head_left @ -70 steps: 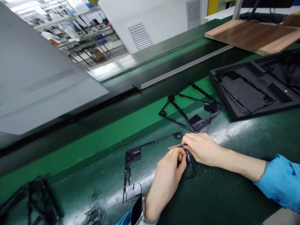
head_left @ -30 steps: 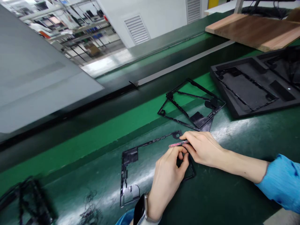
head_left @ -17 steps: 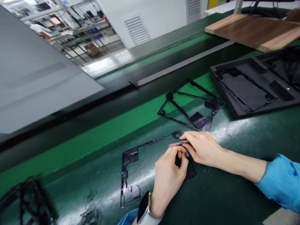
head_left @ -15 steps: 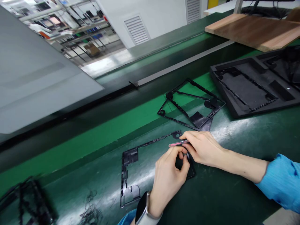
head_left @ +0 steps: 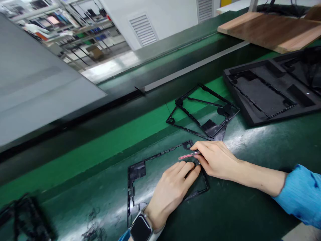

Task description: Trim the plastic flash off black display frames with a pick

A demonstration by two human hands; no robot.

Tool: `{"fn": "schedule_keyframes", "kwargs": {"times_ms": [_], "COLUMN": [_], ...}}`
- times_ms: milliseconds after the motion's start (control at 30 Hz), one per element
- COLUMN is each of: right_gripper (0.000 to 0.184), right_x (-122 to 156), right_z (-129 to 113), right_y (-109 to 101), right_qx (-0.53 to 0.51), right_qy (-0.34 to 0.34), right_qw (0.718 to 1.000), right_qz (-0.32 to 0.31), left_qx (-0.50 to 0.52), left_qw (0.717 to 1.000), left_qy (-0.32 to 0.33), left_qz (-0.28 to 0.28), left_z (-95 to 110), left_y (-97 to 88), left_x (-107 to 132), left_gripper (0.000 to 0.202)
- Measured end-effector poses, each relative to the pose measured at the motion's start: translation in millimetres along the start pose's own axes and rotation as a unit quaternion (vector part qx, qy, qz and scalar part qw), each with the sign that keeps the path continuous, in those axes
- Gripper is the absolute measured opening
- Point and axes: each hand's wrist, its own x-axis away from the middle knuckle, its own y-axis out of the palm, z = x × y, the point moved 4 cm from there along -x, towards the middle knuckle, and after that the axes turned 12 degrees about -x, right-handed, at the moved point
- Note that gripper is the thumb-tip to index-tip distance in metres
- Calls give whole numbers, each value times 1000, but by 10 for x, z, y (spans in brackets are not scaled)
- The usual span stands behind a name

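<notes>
A thin black plastic frame (head_left: pixel 136 172) lies flat on the dark green bench. My left hand (head_left: pixel 173 187) rests palm down over the frame's right part, fingers stretched out flat, a watch (head_left: pixel 140 229) on its wrist. My right hand (head_left: pixel 215 159) sits at the frame's upper right corner, fingers pinched on a small pink-tipped tool (head_left: pixel 188 155) that points left over the frame edge. A second black frame (head_left: pixel 202 112) lies just beyond my hands.
A black foam tray (head_left: pixel 271 92) with recesses sits at the right. A wooden board (head_left: pixel 268 30) lies behind it. A conveyor rail (head_left: pixel 150 87) runs diagonally across. Black scraps (head_left: pixel 96 227) and a blurred dark bundle (head_left: pixel 22 217) lie at the lower left.
My left hand has uncurled from a pinch beside the tool and now lies flat on the frame, wrist turned so the watch face shows. My right hand and the tool stay put.
</notes>
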Motion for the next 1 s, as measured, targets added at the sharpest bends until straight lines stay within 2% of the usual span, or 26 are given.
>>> {"fn": "schedule_keyframes", "kwargs": {"times_ms": [167, 467, 767, 1000], "right_gripper": [15, 13, 11, 15], "right_x": [-4, -13, -25, -20], "right_z": [-9, 1, -10, -8], "right_y": [-3, -52, -64, -67], "right_qx": [-5, -17, -20, -29], "right_qy": [-2, -1, 0, -1], "right_qw": [1000, 1000, 999, 999], "right_qz": [-3, -26, -30, -28], "left_qx": [-22, 51, 22, -31], "left_qw": [1000, 998, 999, 999], "left_qy": [20, -9, -5, 34], "left_qz": [0, 36, 29, 1], "left_z": [45, -1, 25, 71], "left_y": [23, 62, 66, 11], "left_x": [-8, 71, 66, -7], "left_gripper": [34, 18, 25, 37]}}
